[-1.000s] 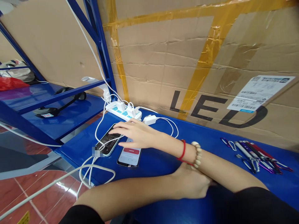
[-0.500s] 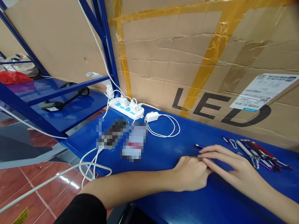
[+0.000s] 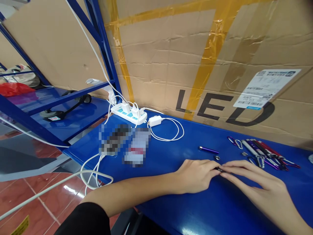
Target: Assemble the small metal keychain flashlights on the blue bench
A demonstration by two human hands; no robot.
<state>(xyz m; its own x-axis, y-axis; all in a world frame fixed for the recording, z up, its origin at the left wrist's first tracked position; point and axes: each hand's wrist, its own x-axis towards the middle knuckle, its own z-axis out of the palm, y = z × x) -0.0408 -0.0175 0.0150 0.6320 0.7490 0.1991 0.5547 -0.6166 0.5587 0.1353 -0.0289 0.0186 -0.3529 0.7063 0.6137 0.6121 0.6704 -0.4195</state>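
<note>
My left hand and my right hand meet fingertip to fingertip low on the blue table. Between the fingertips sits a small dark part that both hands pinch; I cannot name it. Just beyond the fingers lie a purple pen barrel and a tiny metal ring. A row of purple, red and silver pens with key clips lies at the right.
Two phones lie at the table's left end beside a white power strip and a charger with a coiled cable. A large cardboard box marked LED stands behind. Blue shelving is at left.
My right hand drew back from the phones at left to the table's front, where it met my left hand. The purple barrel and the ring now lie in plain sight beyond the fingers.
</note>
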